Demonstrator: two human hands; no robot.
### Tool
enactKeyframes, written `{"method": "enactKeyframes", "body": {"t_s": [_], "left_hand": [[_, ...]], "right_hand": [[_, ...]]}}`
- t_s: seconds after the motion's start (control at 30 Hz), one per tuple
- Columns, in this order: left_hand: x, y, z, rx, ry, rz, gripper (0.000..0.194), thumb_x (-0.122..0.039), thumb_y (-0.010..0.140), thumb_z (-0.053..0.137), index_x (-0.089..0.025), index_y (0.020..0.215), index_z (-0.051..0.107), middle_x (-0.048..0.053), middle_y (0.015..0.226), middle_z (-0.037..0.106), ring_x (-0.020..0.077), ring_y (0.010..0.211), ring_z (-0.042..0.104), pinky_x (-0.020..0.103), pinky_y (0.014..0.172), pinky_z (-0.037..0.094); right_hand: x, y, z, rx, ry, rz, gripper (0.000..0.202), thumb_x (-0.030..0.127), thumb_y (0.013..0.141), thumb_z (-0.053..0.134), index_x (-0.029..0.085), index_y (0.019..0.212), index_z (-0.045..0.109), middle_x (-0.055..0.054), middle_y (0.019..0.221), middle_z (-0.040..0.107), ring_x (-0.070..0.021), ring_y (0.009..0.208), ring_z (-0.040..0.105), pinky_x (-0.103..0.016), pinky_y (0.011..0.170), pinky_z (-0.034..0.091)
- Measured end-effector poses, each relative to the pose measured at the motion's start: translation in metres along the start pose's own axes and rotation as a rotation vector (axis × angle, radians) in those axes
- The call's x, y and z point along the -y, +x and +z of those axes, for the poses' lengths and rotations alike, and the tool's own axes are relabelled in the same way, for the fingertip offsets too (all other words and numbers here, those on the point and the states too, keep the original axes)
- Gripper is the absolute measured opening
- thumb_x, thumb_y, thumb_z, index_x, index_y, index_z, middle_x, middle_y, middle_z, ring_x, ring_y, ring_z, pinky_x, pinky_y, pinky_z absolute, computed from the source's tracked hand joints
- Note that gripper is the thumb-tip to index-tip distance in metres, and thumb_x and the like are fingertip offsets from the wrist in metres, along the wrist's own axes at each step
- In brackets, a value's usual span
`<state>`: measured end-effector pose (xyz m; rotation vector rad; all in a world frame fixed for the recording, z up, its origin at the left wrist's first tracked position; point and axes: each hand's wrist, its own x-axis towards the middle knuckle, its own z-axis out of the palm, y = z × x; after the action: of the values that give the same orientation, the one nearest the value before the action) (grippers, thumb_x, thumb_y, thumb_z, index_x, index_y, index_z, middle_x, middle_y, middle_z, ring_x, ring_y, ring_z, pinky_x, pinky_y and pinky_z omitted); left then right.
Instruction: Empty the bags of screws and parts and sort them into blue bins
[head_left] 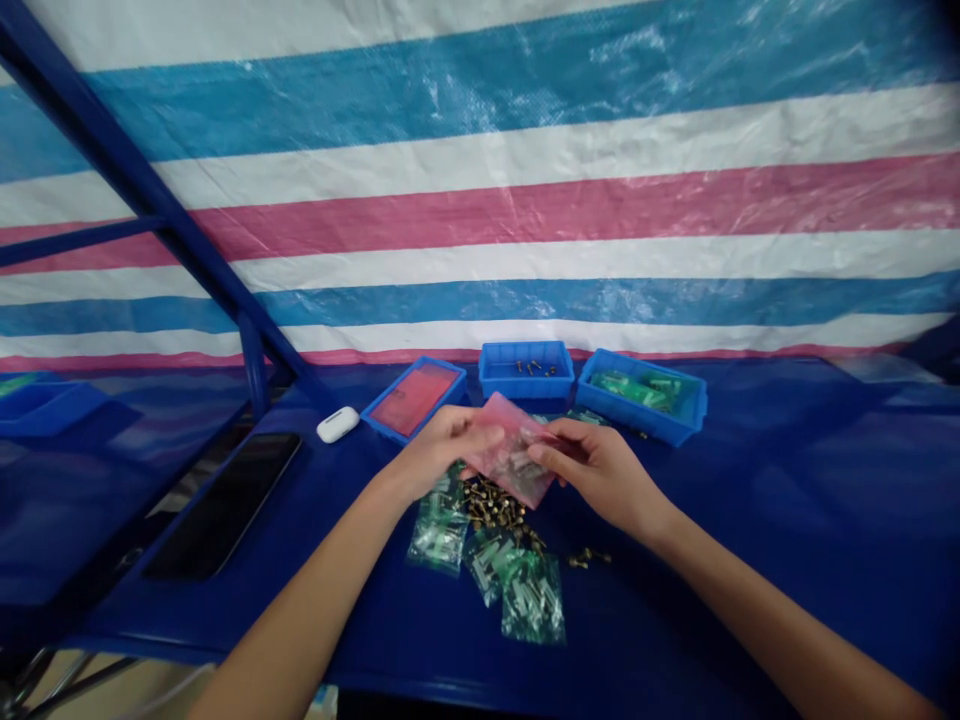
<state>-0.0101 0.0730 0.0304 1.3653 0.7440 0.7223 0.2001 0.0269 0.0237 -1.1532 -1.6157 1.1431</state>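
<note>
Two bare forearms come in from the bottom edge, reaching over a deep blue, smooth tabletop (787, 540) to the centre of the frame. There, a translucent pink plastic bag (501, 425) is held above a pile of small brass-coloured screw-like pieces (495, 503), tilted, perhaps so its contents gather at the lower end; pale, blurred pieces show through it. The left hand (442, 440) pinches the bag's left side, thumb on top and fingers curled beneath. The right hand (600, 470) pinches the opposite side between thumb and forefinger, its other fingers bent. Whether the bag's mouth is open, I cannot tell.

Below centre, clear green plastic packets (534, 598) of pale tubular pieces lie around the pile's near side, with a few loose brass pieces (589, 558) to their right. Beyond the hands, a left blue bin (384, 428) with pink sheets or bags, a middle blue bin (525, 387) with brass pieces and a right blue bin (634, 416) with green packets form a shallow arc, probably to keep each within reach.
</note>
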Motion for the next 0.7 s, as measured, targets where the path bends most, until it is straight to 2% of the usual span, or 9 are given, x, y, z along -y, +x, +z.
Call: {"method": "enactKeyframes", "body": {"t_s": [0.13, 0.2, 0.27, 0.33, 0.4, 0.43, 0.5, 0.57, 0.7], "left_hand": [[-0.002, 0.0, 0.002, 0.042, 0.244, -0.025, 0.029, -0.032, 0.074, 0.075, -0.015, 0.097, 0.073, 0.005, 0.085, 0.072, 0.0148, 0.071, 0.065, 0.025, 0.062, 0.049], [-0.004, 0.001, -0.003, 0.002, 0.327, -0.01, 0.027, -0.032, 0.072, 0.077, -0.014, 0.091, 0.074, 0.006, 0.084, 0.074, 0.0178, 0.073, 0.067, 0.028, 0.066, 0.052], [-0.009, 0.002, -0.013, -0.166, 0.39, 0.078, 0.025, -0.033, 0.071, 0.078, -0.014, 0.086, 0.075, 0.005, 0.078, 0.074, 0.0176, 0.067, 0.066, 0.028, 0.061, 0.051], [-0.016, 0.003, -0.029, -0.486, 0.415, 0.285, 0.027, -0.035, 0.075, 0.074, -0.015, 0.092, 0.074, 0.005, 0.08, 0.074, 0.0167, 0.063, 0.065, 0.028, 0.059, 0.051], [-0.02, 0.002, -0.05, -0.731, 0.5, 0.482, 0.026, -0.033, 0.08, 0.07, -0.016, 0.1, 0.072, 0.006, 0.091, 0.074, 0.0187, 0.076, 0.068, 0.031, 0.07, 0.053], [-0.02, 0.002, -0.06, -0.767, 0.599, 0.546, 0.024, -0.03, 0.081, 0.069, -0.017, 0.1, 0.072, 0.007, 0.096, 0.074, 0.0204, 0.085, 0.068, 0.033, 0.079, 0.052], [-0.016, 0.001, -0.08, -0.755, 0.85, 0.594, 0.015, -0.025, 0.081, 0.067, -0.018, 0.093, 0.073, 0.006, 0.095, 0.073, 0.0221, 0.092, 0.066, 0.037, 0.086, 0.05], [-0.008, 0.001, -0.094, -0.649, 1.078, 0.574, 0.013, -0.014, 0.081, 0.063, -0.02, 0.088, 0.073, 0.004, 0.095, 0.073, 0.0221, 0.094, 0.064, 0.038, 0.091, 0.047], [0.001, 0.001, -0.1, -0.578, 1.271, 0.526, 0.029, -0.001, 0.078, 0.054, -0.022, 0.091, 0.07, 0.003, 0.101, 0.071, 0.0212, 0.1, 0.06, 0.038, 0.093, 0.044]], "right_hand": [[0.0, 0.0, 0.0, -0.015, -0.004, -0.002, 0.021, 0.039, 0.082, 0.066, 0.019, 0.087, 0.069, -0.001, 0.076, 0.066, -0.0136, 0.064, 0.057, -0.024, 0.057, 0.044], [0.001, 0.001, -0.003, -0.058, -0.011, -0.01, 0.022, 0.04, 0.084, 0.065, 0.019, 0.091, 0.069, -0.001, 0.077, 0.067, -0.0135, 0.064, 0.057, -0.024, 0.057, 0.045], [0.003, 0.002, -0.007, -0.117, -0.031, -0.008, 0.025, 0.042, 0.086, 0.061, 0.019, 0.092, 0.069, -0.002, 0.075, 0.067, -0.0134, 0.063, 0.057, -0.024, 0.057, 0.045], [0.004, 0.002, -0.01, -0.154, -0.049, -0.002, 0.029, 0.045, 0.087, 0.059, 0.018, 0.089, 0.069, -0.002, 0.071, 0.066, -0.0137, 0.062, 0.058, -0.024, 0.056, 0.044], [0.004, 0.003, -0.012, -0.162, -0.054, -0.002, 0.031, 0.046, 0.089, 0.056, 0.017, 0.086, 0.069, -0.002, 0.071, 0.065, -0.0141, 0.063, 0.058, -0.024, 0.056, 0.044], [0.003, 0.002, -0.012, -0.154, -0.055, -0.003, 0.032, 0.046, 0.089, 0.055, 0.017, 0.085, 0.069, -0.002, 0.071, 0.066, -0.0142, 0.064, 0.058, -0.024, 0.056, 0.044], [0.001, 0.002, -0.01, -0.134, -0.063, -0.006, 0.033, 0.047, 0.09, 0.054, 0.017, 0.084, 0.068, -0.003, 0.072, 0.066, -0.0146, 0.064, 0.059, -0.025, 0.057, 0.044], [0.0, 0.001, -0.008, -0.124, -0.082, -0.009, 0.034, 0.047, 0.09, 0.055, 0.017, 0.083, 0.068, -0.003, 0.072, 0.066, -0.015, 0.064, 0.059, -0.025, 0.059, 0.045], [0.0, 0.0, -0.007, -0.135, -0.136, -0.015, 0.033, 0.047, 0.089, 0.055, 0.017, 0.083, 0.069, -0.003, 0.071, 0.067, -0.0157, 0.064, 0.06, -0.027, 0.061, 0.046]]}}
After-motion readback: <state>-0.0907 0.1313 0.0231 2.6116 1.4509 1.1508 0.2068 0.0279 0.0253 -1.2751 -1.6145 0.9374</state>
